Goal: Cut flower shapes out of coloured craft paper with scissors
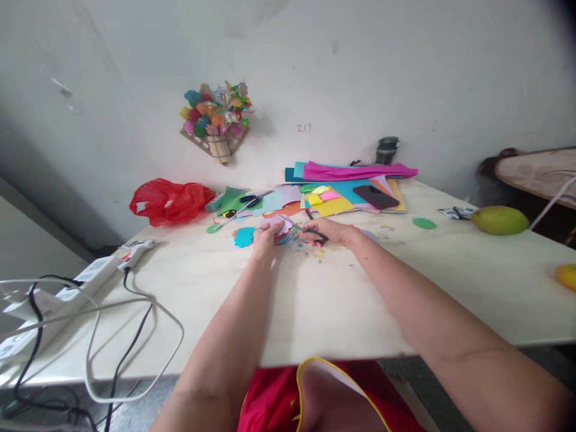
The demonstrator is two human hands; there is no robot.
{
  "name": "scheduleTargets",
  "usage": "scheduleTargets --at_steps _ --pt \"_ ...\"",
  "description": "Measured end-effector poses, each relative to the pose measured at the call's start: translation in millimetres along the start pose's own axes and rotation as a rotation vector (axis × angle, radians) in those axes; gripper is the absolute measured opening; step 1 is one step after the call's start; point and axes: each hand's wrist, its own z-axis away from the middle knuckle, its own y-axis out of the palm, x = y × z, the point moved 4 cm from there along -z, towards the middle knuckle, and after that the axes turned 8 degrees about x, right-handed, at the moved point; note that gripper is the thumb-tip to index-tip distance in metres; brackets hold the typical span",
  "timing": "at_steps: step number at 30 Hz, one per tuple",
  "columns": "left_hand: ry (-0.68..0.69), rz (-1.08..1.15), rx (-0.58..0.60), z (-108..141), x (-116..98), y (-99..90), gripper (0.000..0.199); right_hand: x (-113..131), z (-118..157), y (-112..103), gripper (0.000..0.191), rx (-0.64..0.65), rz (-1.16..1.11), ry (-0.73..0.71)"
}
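My left hand [266,237] pinches a piece of light purple paper [282,224] over the middle of the table. Black-handled scissors [310,230] are gripped in my right hand [332,230], their blades pointing left at the paper's edge. Whether the blades are parted is too small to tell. Beside my left hand lies a blue scalloped paper flower [244,237]. Small coloured paper scraps [315,255] are scattered below the scissors. More cut paper lies partly hidden under my hands.
Behind my hands are coloured paper sheets [339,206], a phone [375,196] and a second pair of scissors [255,198]. A red plastic bag [168,201] sits back left, a power strip [67,300] with loose cables front left. A green-yellow fruit [500,220] lies right.
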Motion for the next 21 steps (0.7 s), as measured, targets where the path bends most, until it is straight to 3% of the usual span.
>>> scheduleTargets --at_steps 21 --pt "0.002 0.019 -0.042 -1.7 1.2 -0.8 0.025 1.4 -1.0 2.2 0.014 -0.006 -0.029 -0.05"
